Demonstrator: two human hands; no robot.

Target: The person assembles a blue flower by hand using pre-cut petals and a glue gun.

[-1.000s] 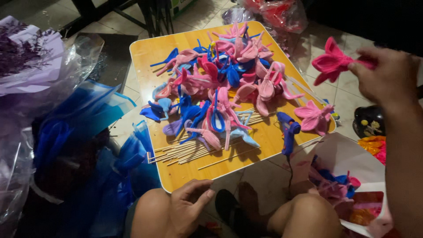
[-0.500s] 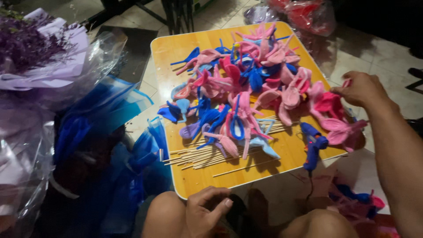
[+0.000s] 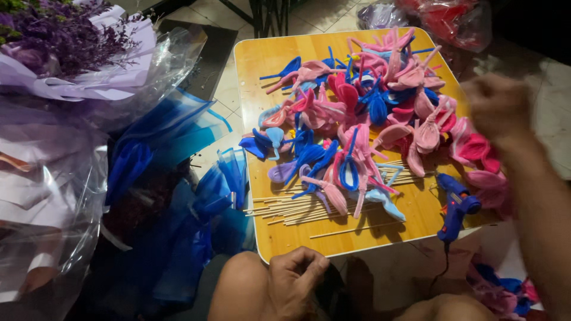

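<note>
A tiled floor runs under everything here, and in the middle of the frame sits a low yellow worktop [image 3: 270, 65] with rounded corners. Heaped across its upper and right parts is a pile of pink and blue petal pieces [image 3: 363, 119], bent from fuzzy wire. Below the heap, toward the lower centre, lies a bundle of thin wooden sticks [image 3: 291, 209], flat on the surface. A blue glue gun [image 3: 455, 205] rests at the lower right edge of the worktop, its cord hanging off toward the floor.

The right hand [image 3: 496, 107] is at the right of the frame, blurred, over the pink pieces at the right edge of the heap; its fingers look curled, but whether they hold anything I cannot tell. The left hand [image 3: 294, 282] rests on a bare knee at the bottom centre, fingers loosely curled and empty, just below the worktop's near edge.

At the upper left stands a purple flower bouquet [image 3: 65, 41] in clear and lilac wrapping. Blue wrapping sheets [image 3: 172, 196] lie crumpled on the floor beside the worktop's left edge.
</note>
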